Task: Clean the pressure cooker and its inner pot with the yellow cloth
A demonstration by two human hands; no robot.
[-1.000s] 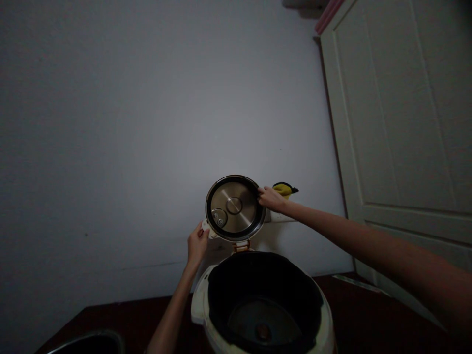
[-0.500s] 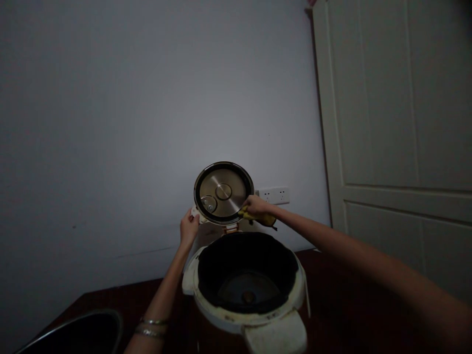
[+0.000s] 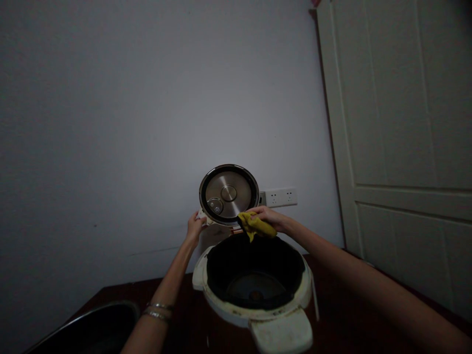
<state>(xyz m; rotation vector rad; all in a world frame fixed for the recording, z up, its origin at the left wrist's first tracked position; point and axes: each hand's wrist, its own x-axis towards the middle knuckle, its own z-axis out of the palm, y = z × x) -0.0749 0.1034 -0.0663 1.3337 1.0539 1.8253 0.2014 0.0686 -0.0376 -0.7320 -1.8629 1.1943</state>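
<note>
A white electric cooker [image 3: 228,314] stands on the dark table, its black inside bare to view. Its round lid [image 3: 239,189] is raised and leans back near the wall, with the metal inner face towards me. My left hand [image 3: 195,227] grips the lid's white rim at its lower left. In my right hand [image 3: 268,216] is a yellow cloth [image 3: 256,226], bunched and hanging over the back edge of the cooker, just below the lid's lower right. Whether the cloth touches the lid or the rim, I cannot tell.
At the lower left lies a dark round pot [image 3: 125,307], cut off by the frame. A white socket strip [image 3: 282,197] sits on the wall behind the lid. To the right stands a pale panelled door [image 3: 401,147]. The dark red table [image 3: 110,292] reaches the wall.
My right hand has drawn the yellow cloth away from the lid's lower right edge, down and towards me, so more of the cloth shows. The left hand keeps its hold on the lid.
</note>
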